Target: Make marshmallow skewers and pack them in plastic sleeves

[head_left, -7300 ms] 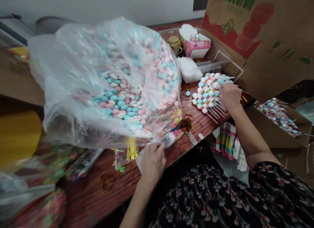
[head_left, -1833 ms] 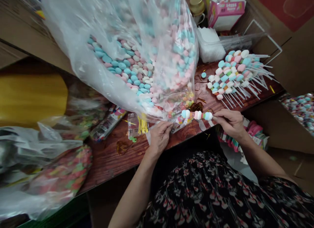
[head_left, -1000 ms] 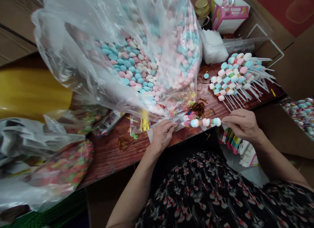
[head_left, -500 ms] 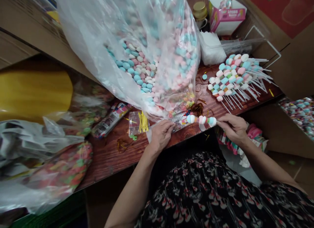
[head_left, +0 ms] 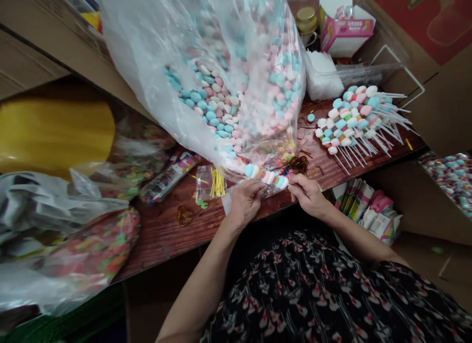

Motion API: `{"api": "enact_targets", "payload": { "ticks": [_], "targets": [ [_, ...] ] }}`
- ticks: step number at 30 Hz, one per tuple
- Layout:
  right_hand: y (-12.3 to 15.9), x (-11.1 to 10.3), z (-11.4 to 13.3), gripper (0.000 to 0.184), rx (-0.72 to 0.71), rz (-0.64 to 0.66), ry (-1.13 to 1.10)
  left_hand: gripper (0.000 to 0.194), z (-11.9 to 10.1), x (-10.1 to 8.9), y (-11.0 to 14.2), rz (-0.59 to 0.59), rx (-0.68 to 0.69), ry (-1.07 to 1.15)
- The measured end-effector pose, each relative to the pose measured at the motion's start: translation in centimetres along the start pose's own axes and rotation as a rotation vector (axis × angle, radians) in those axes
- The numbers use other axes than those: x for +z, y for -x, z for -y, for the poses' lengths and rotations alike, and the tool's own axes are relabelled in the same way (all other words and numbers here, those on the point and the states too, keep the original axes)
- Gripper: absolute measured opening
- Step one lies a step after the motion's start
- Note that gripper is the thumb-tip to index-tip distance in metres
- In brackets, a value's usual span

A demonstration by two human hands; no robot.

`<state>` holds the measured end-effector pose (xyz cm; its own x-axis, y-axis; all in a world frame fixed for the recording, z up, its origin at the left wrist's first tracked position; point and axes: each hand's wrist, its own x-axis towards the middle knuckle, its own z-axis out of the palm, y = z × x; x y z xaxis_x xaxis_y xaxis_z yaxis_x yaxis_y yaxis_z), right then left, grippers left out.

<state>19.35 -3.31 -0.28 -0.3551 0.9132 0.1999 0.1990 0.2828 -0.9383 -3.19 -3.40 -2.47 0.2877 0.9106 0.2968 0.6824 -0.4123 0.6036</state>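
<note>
My right hand (head_left: 308, 195) pinches the stick end of a marshmallow skewer (head_left: 266, 176) with blue, pink and white pieces. The skewer lies across the front edge of the wooden table (head_left: 165, 235), pointing left. My left hand (head_left: 245, 201) is closed beside it, fingers pinching a clear printed sleeve (head_left: 275, 181) around the skewer's candies. Just above both hands sits a big clear bag of pastel marshmallows (head_left: 228, 72).
A pile of finished skewers (head_left: 354, 119) lies at the right of the table. Gold twist ties (head_left: 216, 182), a pink box (head_left: 344, 26), a jar (head_left: 307, 21), a cardboard box (head_left: 435, 63) and bags of coloured candy (head_left: 92, 249) surround the work spot.
My right hand took a skewer from the pile on the right and carried it left to my left hand. The skewer has now slid further left into the sleeve.
</note>
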Motion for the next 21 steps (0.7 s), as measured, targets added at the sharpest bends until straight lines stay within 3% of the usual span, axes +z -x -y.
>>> {"api": "enact_targets", "payload": {
  "ticks": [4,8,14,18,21],
  "targets": [
    [0.1,1.0,-0.8,0.009,-0.091,-0.027,0.104,0.033,-0.1,0.2,0.1,0.013,-0.042,-0.098],
    [0.0,0.7,-1.0,0.007,-0.092,-0.111,0.039,0.025,-0.2,0.1,0.1,0.023,-0.037,0.037],
    [1.2,-4.7,0.5,0.006,-0.116,-0.307,0.102,0.021,0.0,-0.1,0.3,-0.005,-0.052,0.18],
    [2.3,-8.5,0.9,0.006,-0.14,-0.196,0.256,0.019,0.2,0.0,0.4,-0.036,-0.053,0.184],
    [2.8,-9.8,0.8,0.006,-0.164,-0.098,0.34,0.019,0.3,0.2,0.4,-0.046,-0.05,0.165]
  ]
}}
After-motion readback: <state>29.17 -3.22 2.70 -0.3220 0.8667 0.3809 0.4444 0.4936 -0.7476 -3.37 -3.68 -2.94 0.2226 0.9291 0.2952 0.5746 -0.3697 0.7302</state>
